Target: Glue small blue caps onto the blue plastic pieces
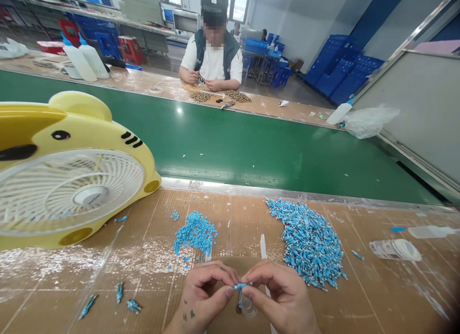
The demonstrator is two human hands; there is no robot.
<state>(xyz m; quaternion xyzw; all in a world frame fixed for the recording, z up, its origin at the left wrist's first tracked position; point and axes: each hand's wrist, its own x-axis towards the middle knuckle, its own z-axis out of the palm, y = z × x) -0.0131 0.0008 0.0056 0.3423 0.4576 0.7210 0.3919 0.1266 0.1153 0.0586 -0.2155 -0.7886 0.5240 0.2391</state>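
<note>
My left hand (206, 293) and my right hand (282, 293) meet at the front middle of the cardboard-covered bench. Between the fingertips of both hands is a small blue figure (240, 286), held roughly level; its details are partly covered by fingers. Just below it stands a small clear cup (248, 307), partly hidden by my right hand. A heap of similar blue figures (312, 243) lies beyond my right hand. Past my left hand there is a loose pile of tiny blue discs (196, 232). Several single figures (120, 293) lie at the front left.
A yellow fan (151, 156) occupies the left side. A green conveyor belt (230, 142) runs behind the bench. At right lie a clear tub (395, 249) and a squeeze bottle (431, 232). Across the belt, a person (212, 56) works by piles of small brownish pieces (237, 96).
</note>
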